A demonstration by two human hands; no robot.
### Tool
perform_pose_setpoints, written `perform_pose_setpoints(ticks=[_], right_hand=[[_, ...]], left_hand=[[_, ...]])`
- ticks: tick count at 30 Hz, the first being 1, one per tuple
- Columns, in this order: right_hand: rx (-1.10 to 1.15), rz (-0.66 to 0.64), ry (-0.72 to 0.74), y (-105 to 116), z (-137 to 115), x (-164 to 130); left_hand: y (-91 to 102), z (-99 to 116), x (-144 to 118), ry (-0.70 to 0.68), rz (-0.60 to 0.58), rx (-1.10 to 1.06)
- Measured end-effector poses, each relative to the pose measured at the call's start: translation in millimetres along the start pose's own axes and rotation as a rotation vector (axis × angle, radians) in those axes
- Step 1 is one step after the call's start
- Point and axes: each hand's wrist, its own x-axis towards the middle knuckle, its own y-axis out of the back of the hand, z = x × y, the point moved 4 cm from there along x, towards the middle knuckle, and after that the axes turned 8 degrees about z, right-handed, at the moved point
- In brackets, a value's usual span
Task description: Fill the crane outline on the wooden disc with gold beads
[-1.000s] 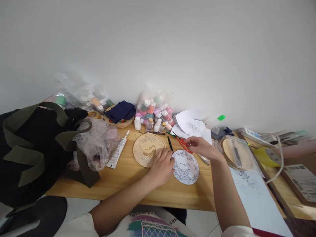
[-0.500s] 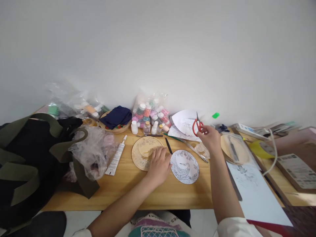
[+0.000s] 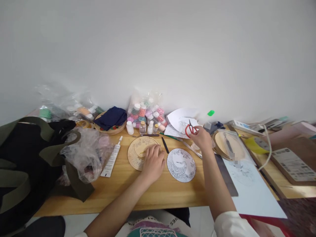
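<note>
My right hand [image 3: 203, 138] is closed on small red-handled scissors [image 3: 190, 130], their dark blades pointing up, above papers at the back. My left hand [image 3: 153, 161] lies over the right side of a round wooden disc [image 3: 134, 151], fingers resting on it; part of the disc is hidden beneath them. Fine lines and a small yellow mark show on the disc. Just right of this hand is a round paper cut-out [image 3: 181, 166] with a line drawing of a crane. A black pen [image 3: 165, 144] lies between disc and cut-out.
A glue tube [image 3: 111, 161], plastic bag [image 3: 86, 154] and dark bag [image 3: 37, 158] are to the left. Small bottles [image 3: 142, 127] and bagged colored jars [image 3: 142, 112] stand by the wall. White drawing sheets [image 3: 256, 191], wooden rounds [image 3: 221, 144] and yellow tape [image 3: 256, 144] occupy the right.
The view has shifted slightly, moving most things a little left. My right hand and the scissors are somewhat lower. My left hand stays on the wooden disc.
</note>
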Motion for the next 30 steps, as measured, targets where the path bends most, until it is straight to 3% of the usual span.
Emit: perform_pose_setpoints(ticks=[8,19,25,30], right_hand=[[-0.037,0.02,-0.054,-26.5,-40.6,19.1],[-0.1,-0.036,-0.003,-39.5,-48.8,18.9],[-0.102,-0.091,0.149,-34.3,-59.4,-13.2],[-0.052,-0.249,0.321,-54.6,-71.9,-56.1]], left_hand=[[0.5,-1.3,-0.1,-0.001,0.008,0.005],[0.5,-1.1,0.8,0.001,-0.006,-0.025],[3.4,0.2,1.2,-0.001,-0.016,-0.013],[4.5,2.7,1.0,-0.009,-0.045,-0.043]])
